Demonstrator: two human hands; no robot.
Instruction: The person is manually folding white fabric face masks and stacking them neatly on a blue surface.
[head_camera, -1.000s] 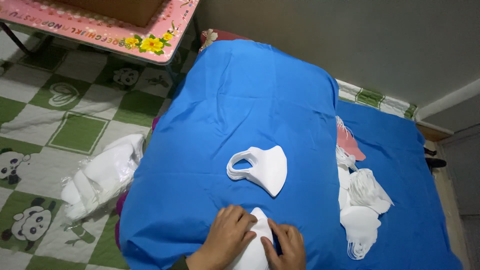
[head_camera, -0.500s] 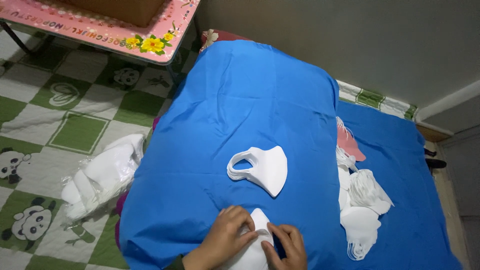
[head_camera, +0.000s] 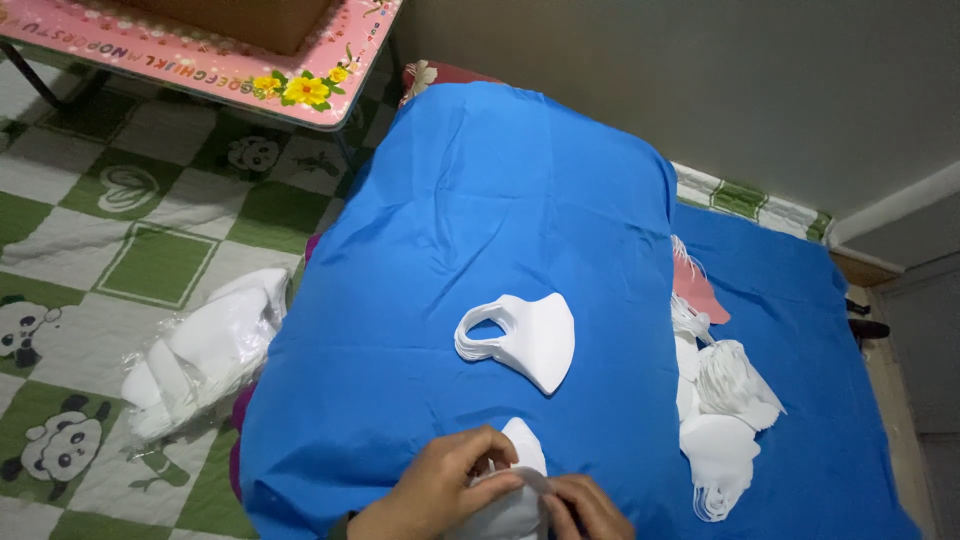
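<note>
At bottom centre, both the left hand (head_camera: 440, 490) and right hand (head_camera: 585, 508) pinch a white face mask (head_camera: 505, 495); a folded mask stack (head_camera: 520, 338) lies above it, loose masks (head_camera: 720, 410) to the right, and a clear plastic bag of masks (head_camera: 200, 355) at left.

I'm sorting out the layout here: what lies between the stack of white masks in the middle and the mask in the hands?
Head view: only bare blue cloth lies between the stack of masks and the held mask.

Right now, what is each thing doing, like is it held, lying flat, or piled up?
Left hand: gripping the white mask.
Right hand: pinching the same mask.
White mask: held in both hands.
Folded masks: small stack, lying untouched.
Mask pile: loose heap.
Bagged masks: on the floor mat.
Blue cloth: spread out, wrinkled.
</note>
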